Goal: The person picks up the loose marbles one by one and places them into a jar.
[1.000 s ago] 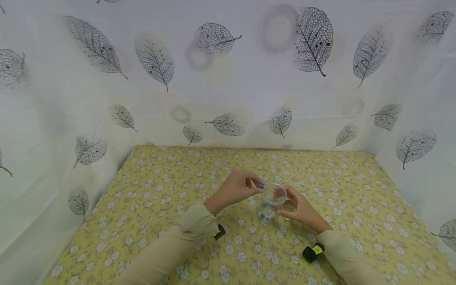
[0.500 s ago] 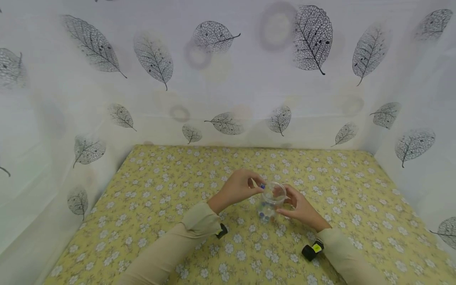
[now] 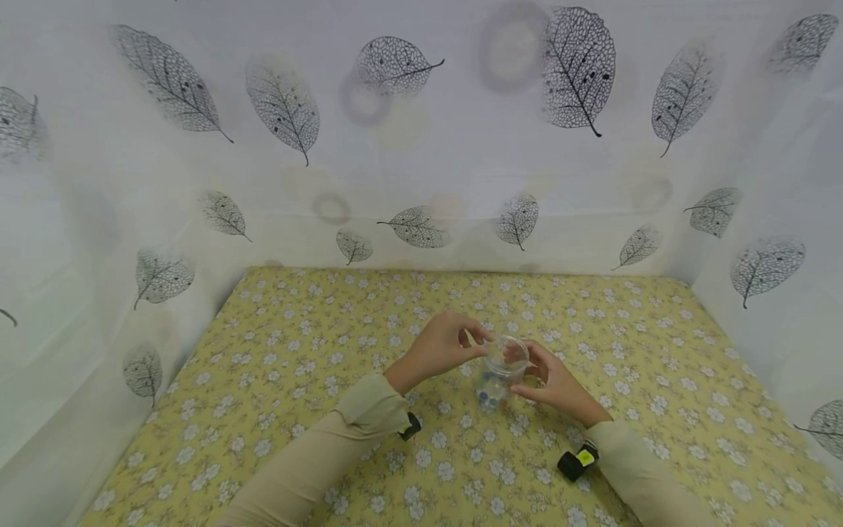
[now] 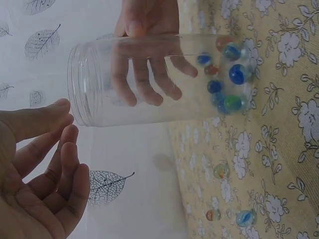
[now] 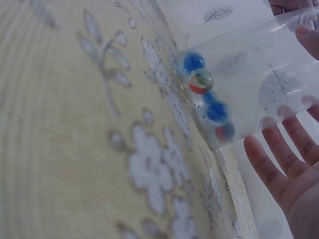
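A clear plastic jar (image 3: 508,375) with no lid on it stands about upright near the middle of the yellow tablecloth. Several glass marbles (image 4: 238,74), mostly blue, lie at its bottom. My right hand (image 3: 560,384) grips the jar's side, its thumb on one side and its fingers spread behind the clear wall. At the rim is my left hand (image 3: 443,344), thumb and fingertips close together; no marble shows between them. In the left wrist view, a blue-streaked marble (image 4: 245,217), a clear one (image 4: 221,169) and an orange-tinted one (image 4: 213,215) lie on the cloth outside the jar.
The flowered tablecloth (image 3: 316,322) covers the table. White curtains (image 3: 448,161) with dark leaf prints hang behind it and at both sides. A black wrist camera (image 3: 571,465) sits below the right sleeve.
A blue marble showed between my left thumb and fingers earlier; now it is gone from them. The left hand has shifted slightly toward the jar's mouth. My right hand keeps its grip.
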`<state>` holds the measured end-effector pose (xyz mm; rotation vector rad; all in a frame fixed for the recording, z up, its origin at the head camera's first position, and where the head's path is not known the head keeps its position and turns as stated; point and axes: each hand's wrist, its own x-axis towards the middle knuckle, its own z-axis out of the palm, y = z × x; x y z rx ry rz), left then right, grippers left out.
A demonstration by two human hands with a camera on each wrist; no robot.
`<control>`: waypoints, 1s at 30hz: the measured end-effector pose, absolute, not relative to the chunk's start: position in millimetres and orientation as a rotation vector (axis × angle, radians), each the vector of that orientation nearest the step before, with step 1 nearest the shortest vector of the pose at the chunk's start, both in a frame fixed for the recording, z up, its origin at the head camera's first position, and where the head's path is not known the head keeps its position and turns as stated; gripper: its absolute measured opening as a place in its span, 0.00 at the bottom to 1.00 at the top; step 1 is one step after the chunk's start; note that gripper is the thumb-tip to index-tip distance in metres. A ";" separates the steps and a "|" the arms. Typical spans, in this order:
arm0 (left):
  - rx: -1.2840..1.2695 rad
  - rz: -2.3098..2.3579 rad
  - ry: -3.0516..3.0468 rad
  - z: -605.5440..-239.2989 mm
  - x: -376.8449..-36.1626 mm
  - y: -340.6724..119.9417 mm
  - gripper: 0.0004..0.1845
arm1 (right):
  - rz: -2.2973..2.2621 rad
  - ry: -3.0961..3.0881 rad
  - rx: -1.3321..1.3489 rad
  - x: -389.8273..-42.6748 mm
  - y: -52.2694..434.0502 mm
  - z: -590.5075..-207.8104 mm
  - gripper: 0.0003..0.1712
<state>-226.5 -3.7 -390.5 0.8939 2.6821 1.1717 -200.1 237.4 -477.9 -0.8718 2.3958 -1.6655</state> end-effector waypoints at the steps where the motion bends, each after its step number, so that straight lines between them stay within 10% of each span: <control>1: 0.891 1.173 2.682 -390.7 -226.5 -4.0 0.09 | -1.666 2.396 -0.870 -200.2 237.4 -478.0 0.34; 30: 0.677 1.183 2.749 -427.7 -261.2 -55.3 0.09 | -1.659 2.394 -0.854 -200.3 236.7 -477.4 0.34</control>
